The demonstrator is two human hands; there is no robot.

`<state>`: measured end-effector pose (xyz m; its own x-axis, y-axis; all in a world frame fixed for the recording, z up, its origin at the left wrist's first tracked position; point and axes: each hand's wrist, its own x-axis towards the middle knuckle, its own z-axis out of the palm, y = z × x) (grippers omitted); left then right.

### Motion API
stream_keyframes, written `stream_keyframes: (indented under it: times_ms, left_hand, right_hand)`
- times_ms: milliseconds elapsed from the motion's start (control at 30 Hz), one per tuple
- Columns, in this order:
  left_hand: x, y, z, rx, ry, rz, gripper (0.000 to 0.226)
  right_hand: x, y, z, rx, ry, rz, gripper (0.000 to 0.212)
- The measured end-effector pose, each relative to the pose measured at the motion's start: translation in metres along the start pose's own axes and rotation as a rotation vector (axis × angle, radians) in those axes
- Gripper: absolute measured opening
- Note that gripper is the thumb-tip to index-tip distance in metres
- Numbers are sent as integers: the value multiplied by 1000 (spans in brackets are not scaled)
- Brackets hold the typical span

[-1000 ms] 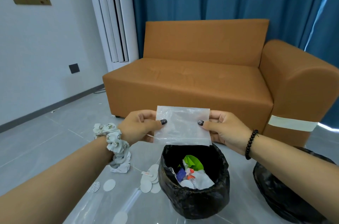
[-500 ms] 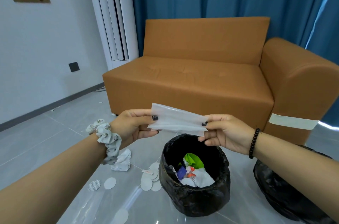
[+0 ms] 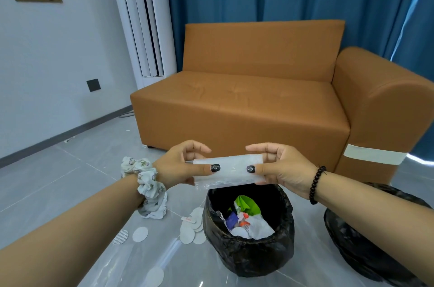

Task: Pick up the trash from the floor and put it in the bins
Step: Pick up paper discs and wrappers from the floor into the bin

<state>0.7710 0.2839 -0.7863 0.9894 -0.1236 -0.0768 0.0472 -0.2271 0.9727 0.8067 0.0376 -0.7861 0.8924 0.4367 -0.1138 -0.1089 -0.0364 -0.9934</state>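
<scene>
Bag [image 3: 229, 169] now folded to a narrow strip; a second ago it was a flat open sheet. Left hand [image 3: 182, 165] and right hand [image 3: 280, 165] each pinch one end, directly above the near bin's rim [image 3: 246, 238]. Probably compacting before the drop; white discs [image 3: 187, 235] remain on the floor left of the bin.

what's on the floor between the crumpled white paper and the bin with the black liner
In the head view, a cluster of flat white round discs lies on the grey floor between the crumpled white paper and the black-lined bin.
</scene>
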Motion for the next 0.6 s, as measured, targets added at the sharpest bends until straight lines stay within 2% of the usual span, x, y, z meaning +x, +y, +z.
stream_keyframes:
  times_ms: [67, 100, 267, 367, 600]
  left_hand:
    - [2, -3, 0, -21, -49, -27, 75]
    - [2, -3, 0, -20, -86, -41, 71]
    - [-3, 1, 4, 42, -202, -53, 19]
    - [-5, 1, 3, 25, -200, -62, 18]
    - [-7, 2, 3, 15, -133, -52, 19]
  right_hand:
    - [0, 0, 1, 2, 3, -4, 37]
    - [0, 0, 2, 2, 0, -5, 32]
    - [-1, 2, 3, -18, -67, 90, 14]
    - [-2, 3, 3, -44, -175, 181, 12]
    - [-3, 1, -1, -14, -207, 119, 26]
